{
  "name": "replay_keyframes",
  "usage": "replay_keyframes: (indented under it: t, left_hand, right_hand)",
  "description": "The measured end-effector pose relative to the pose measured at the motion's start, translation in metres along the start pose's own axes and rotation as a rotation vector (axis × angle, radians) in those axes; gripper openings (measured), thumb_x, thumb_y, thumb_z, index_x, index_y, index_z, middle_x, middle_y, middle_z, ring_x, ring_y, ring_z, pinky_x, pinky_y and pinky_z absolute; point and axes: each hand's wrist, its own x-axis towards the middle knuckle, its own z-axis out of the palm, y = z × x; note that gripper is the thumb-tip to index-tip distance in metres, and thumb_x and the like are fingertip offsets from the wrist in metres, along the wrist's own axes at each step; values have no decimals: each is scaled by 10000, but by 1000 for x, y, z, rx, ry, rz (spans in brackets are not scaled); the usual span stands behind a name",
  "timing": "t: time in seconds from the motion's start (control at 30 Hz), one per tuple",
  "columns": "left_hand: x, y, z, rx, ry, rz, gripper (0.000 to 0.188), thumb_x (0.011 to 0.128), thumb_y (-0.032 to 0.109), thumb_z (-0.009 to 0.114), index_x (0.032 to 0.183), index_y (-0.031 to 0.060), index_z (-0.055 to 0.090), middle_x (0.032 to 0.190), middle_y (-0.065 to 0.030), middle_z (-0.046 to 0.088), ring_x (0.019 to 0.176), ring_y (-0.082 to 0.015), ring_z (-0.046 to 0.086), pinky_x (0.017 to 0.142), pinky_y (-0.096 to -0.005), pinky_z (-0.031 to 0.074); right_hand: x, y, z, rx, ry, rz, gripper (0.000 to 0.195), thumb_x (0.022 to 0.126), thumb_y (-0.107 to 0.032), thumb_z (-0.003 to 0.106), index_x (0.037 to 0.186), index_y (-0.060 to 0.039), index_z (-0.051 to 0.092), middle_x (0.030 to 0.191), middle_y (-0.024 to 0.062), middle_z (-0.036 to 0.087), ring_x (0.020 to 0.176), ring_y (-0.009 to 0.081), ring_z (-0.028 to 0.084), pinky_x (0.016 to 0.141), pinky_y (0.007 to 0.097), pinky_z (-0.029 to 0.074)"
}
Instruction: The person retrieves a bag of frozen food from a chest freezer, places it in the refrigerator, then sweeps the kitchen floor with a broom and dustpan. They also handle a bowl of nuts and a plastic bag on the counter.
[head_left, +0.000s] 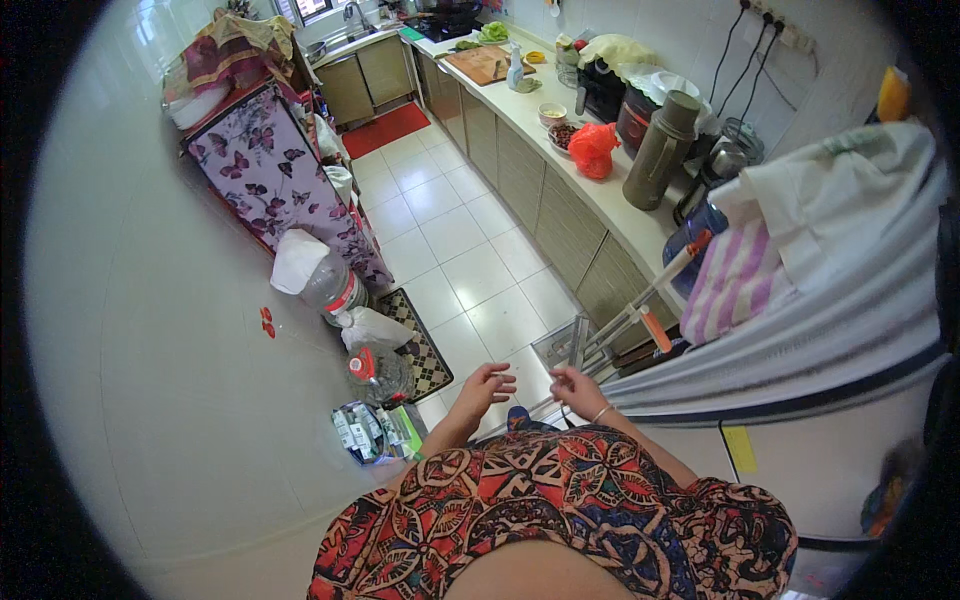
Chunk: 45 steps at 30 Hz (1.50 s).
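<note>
My left hand (486, 390) is held out in front of my body with its fingers apart and nothing in it. Facing it across a small gap, my right hand (577, 391) has its fingers loosely curled; whether something thin is between them cannot be made out. Both hands hover over the white tiled floor (480, 277) at a kitchen doorway. Beyond my right hand stand mop handles with an orange grip (655, 330). Left of my left hand are a large plastic bottle with a red cap (381, 373) and a basket of small boxes (364, 431).
A counter (510, 112) along the right carries a thermos flask (660, 154), a red plastic bag (594, 150), bowls and a cutting board (487, 64). On the left stands a rack with a butterfly-patterned cover (277, 172). A red mat (386, 129) and a checked mat (420, 345) lie on the floor.
</note>
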Motion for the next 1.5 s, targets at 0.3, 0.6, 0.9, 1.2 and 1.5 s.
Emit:
replay_keyframes:
  t: [0.3, 0.6, 0.9, 1.2, 1.5]
  left_hand:
    - [108, 77, -57, -26, 10, -93, 366, 930, 149, 424, 1270, 17, 455, 1121, -147, 601, 959, -217, 607, 810, -319, 495]
    - [251, 184, -171, 67, -84, -19, 381, 909, 135, 431, 1268, 10, 456, 1144, -147, 589, 977, -217, 595, 826, -325, 478]
    - [355, 263, -238, 88, -126, -28, 382, 902, 133, 433, 1258, -2, 459, 1093, -147, 605, 965, -221, 601, 833, -329, 474]
    - [459, 316, -289, 74, -199, -50, 368, 910, 107, 400, 1255, -6, 457, 1109, -158, 594, 964, -245, 600, 852, -356, 481]
    - [553, 399, -265, 87, -214, -147, 341, 921, 123, 426, 1242, 20, 480, 1091, -149, 607, 983, -244, 605, 852, -356, 492]
  right_hand:
    - [158, -77, -14, 212, 57, -35, 266, 892, -149, 598, 1128, -28, 576, 956, 82, 645, 768, 142, 642, 645, 266, 523]
    - [318, -140, 13, 210, 68, 12, 254, 891, -155, 586, 1109, -25, 591, 941, 86, 654, 747, 143, 646, 632, 268, 518]
    - [437, -195, 19, 369, 179, 60, 260, 908, -143, 575, 1136, -20, 568, 948, 64, 635, 779, 136, 632, 655, 246, 516]
    - [568, -208, -33, 808, 582, 107, 352, 938, -157, 499, 1248, -14, 413, 998, 172, 605, 837, 256, 634, 717, 343, 537]
    - [659, -212, -129, 1201, 1135, 165, 362, 923, -74, 443, 1248, 3, 302, 1033, 294, 529, 932, 392, 592, 812, 488, 542]
